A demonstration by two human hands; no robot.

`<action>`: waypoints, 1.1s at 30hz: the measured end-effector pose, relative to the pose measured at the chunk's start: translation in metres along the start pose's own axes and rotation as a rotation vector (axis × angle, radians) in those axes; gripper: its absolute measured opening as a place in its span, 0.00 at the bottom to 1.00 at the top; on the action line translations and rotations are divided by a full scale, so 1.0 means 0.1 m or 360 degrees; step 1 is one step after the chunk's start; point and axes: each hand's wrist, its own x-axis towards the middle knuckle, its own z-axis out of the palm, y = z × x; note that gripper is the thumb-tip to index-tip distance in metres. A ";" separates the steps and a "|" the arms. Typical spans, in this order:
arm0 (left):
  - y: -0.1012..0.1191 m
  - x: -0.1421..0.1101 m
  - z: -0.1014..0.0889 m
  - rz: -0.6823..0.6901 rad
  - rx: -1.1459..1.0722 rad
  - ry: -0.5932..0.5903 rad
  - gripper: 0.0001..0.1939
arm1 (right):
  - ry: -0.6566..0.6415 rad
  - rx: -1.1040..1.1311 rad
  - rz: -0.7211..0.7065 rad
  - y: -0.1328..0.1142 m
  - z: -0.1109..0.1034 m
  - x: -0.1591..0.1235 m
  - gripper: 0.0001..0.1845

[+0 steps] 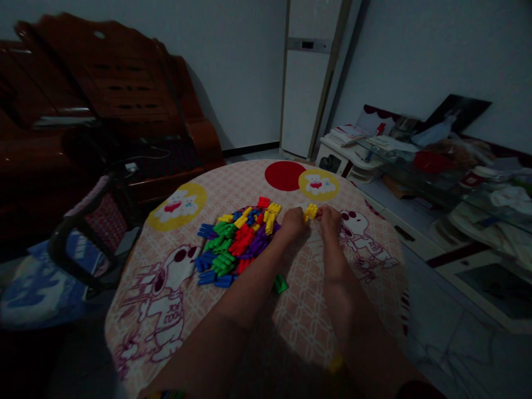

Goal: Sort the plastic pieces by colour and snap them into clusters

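Observation:
A yellow plastic building block (310,211) is held up between my two hands over the far right part of the table. My left hand (293,223) is closed, with its fingertips on the block's left side. On the other side my right hand (330,220) pinches at the block's right edge; its fingertips are small and dim here. Just left of my left hand lies a heap of building blocks (242,239) in red, green, blue, yellow and purple, partly covered by my left forearm. One green block (280,284) sits apart, close by that forearm.
The round table wears a patterned cloth (307,310) with cartoon dogs and bears. A chair (89,233) stands at its left, a wooden sofa (124,100) behind. At right is a cluttered glass-topped cabinet (440,183); a tall white air conditioner (307,100) stands at the back.

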 end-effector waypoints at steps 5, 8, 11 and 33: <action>-0.03 0.00 0.00 -0.0044 -0.0028 0.0006 0.19 | 0.0034 0.0002 0.0018 0.00 0.01 0.00 0.24; -0.01 -0.01 0.00 -0.0116 -0.0103 0.0041 0.18 | 0.0039 0.0015 0.0006 0.00 0.01 0.00 0.23; 0.04 0.00 0.03 -0.0155 -0.0200 0.0098 0.21 | 0.0047 0.0027 -0.0001 0.01 0.01 0.01 0.23; -0.59 0.08 -0.89 -0.0123 0.0248 0.0084 0.15 | 0.0022 0.0168 0.0036 0.00 0.02 -0.01 0.22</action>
